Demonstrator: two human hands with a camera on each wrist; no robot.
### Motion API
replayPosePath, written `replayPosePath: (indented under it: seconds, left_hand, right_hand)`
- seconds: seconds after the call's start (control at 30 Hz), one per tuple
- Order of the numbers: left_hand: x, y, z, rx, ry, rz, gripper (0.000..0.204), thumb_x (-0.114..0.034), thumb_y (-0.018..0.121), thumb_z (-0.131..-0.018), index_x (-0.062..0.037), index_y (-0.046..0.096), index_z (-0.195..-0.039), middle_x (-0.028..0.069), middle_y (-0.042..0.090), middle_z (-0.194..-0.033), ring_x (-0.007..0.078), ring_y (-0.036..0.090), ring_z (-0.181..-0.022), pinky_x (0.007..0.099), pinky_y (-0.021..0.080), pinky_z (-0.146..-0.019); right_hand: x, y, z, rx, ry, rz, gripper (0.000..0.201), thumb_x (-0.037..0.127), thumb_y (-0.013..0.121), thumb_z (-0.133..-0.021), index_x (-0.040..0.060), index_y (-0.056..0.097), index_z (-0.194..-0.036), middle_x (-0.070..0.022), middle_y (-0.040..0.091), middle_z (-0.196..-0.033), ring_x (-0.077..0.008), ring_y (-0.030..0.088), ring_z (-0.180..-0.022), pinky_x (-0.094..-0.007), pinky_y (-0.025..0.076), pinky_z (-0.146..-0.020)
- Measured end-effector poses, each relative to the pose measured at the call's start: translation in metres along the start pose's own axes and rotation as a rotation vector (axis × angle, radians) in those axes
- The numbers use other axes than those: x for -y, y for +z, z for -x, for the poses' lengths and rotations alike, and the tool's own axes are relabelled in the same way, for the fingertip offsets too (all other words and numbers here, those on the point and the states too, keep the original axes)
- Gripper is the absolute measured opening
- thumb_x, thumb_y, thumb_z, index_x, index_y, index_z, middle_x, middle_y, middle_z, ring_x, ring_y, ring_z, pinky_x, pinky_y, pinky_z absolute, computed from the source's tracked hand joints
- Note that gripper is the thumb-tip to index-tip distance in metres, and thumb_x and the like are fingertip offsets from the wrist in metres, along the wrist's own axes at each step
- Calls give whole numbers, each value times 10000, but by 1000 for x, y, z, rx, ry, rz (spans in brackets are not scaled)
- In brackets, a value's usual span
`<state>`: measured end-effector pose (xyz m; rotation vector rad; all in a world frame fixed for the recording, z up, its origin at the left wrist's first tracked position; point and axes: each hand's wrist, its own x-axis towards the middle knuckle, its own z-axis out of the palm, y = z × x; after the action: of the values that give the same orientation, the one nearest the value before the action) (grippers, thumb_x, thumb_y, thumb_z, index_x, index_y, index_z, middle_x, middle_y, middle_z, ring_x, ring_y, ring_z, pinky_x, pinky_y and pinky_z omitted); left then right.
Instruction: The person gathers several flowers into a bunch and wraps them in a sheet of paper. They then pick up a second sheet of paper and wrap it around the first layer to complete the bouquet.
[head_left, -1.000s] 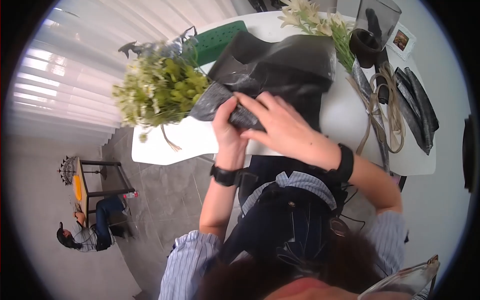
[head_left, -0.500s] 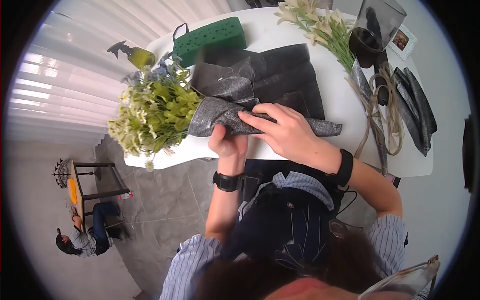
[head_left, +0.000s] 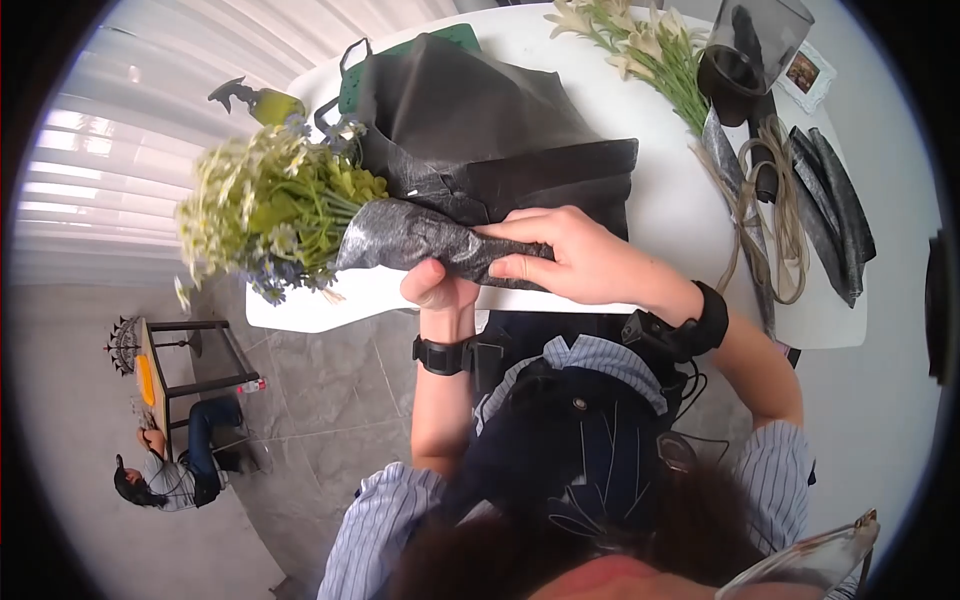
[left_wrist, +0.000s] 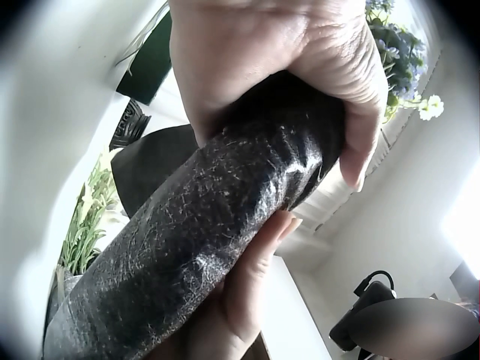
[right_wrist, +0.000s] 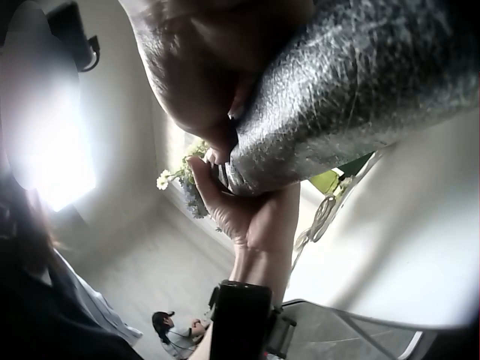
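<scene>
In the head view a bouquet point(head_left: 270, 205) of small white and blue flowers with green leaves lies sideways, its stems rolled in crinkled dark grey wrapping paper point(head_left: 385, 235). My left hand point(head_left: 440, 285) grips the wrapped stems from below, thumb on the near side. Further right along the roll, my right hand point(head_left: 580, 255) grips the narrow end from above. The left wrist view shows the shiny wrapped roll point(left_wrist: 180, 225) passing between both hands. A broad dark sheet point(head_left: 480, 105) spreads behind the roll, over the white table point(head_left: 670, 220).
A green block point(head_left: 455, 40) and a spray bottle point(head_left: 272, 106) stand at the back left. To the right lie white lilies point(head_left: 655, 50), looped twine point(head_left: 795, 270) and dark paper rolls point(head_left: 830, 220), near a tinted clear vase point(head_left: 770, 45). A person point(head_left: 195, 470) sits at another table.
The bouquet and its wrapped stems have shifted left and turned slightly, with the blue flowers now also at the near side. The dark sheet behind has lifted and folded. Both hands stay on the roll.
</scene>
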<state>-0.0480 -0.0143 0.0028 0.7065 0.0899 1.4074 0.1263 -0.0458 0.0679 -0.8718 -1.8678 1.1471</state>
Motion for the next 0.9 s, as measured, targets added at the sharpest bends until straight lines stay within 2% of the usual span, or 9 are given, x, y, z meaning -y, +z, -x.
replayPosePath:
  seconds: [0.13,0.33,0.43,0.47,0.5,0.6,0.67,0.8,0.9]
  left_hand:
    - [2,5,4,-58,-44,21,357,-179,604,-653,3,594,-960,132,638,-918,261,626,-811,369,502,-782]
    - [1,28,0,-240,-81,-51,323,-159,574,-668,16,577,-938,122,628,-861,257,614,-814,358,496,-785]
    - [1,41,-7,-439,-87,-142,275,-152,578,-688,7,571,-911,103,617,-835,232,605,-780,340,493,-764]
    - [-1,44,-11,-503,-80,-181,255,-150,580,-697,4,570,-900,98,613,-829,222,600,-768,333,491,-756]
    - [-3,45,-14,-570,-69,-218,235,-148,582,-706,1,570,-888,92,609,-824,211,596,-756,326,488,-748]
    - [-8,47,-19,-564,11,-217,148,-111,572,-747,-9,577,-854,80,606,-820,185,584,-772,313,484,-720]
    - [-7,48,-19,-568,56,-254,162,-68,568,-754,-7,566,-904,80,600,-836,184,584,-784,319,488,-720]
    - [-16,60,-13,-333,161,-324,330,-33,576,-749,-1,493,-1066,93,583,-939,204,585,-847,328,483,-761]
    - [-28,62,-17,-248,102,-218,359,-14,629,-733,-21,485,-1062,60,562,-937,163,559,-853,300,460,-752]
  right_hand:
    - [-5,-6,-4,119,209,-181,313,162,595,-843,-3,576,-1107,-10,596,-769,-51,455,-663,-215,395,-581]
    - [-14,-4,-10,160,304,-400,271,250,577,-852,35,628,-1010,-67,605,-721,-96,498,-630,-257,427,-589]
    - [-14,3,-11,54,344,-188,268,227,570,-865,-6,600,-994,8,559,-708,-54,445,-643,-219,404,-589]
    - [17,-4,-11,31,385,13,348,279,609,-829,17,561,-1053,-65,587,-715,-124,531,-656,-270,430,-599]
    - [18,6,-1,-130,244,210,465,309,652,-774,60,499,-1136,-131,597,-810,-258,600,-725,-341,463,-614]
    - [7,23,9,-346,78,749,548,226,669,-714,83,432,-1187,-145,576,-888,-329,601,-764,-397,489,-633]
    - [-15,29,10,-407,1,865,539,211,665,-685,83,439,-1157,-130,555,-814,-313,611,-681,-396,500,-619]
    - [-15,25,12,-290,-9,687,432,126,639,-702,26,456,-1080,-186,578,-856,-361,591,-708,-409,490,-604]
    - [-6,13,13,-181,64,417,374,103,618,-735,10,462,-1063,-211,588,-806,-385,580,-698,-417,466,-574]
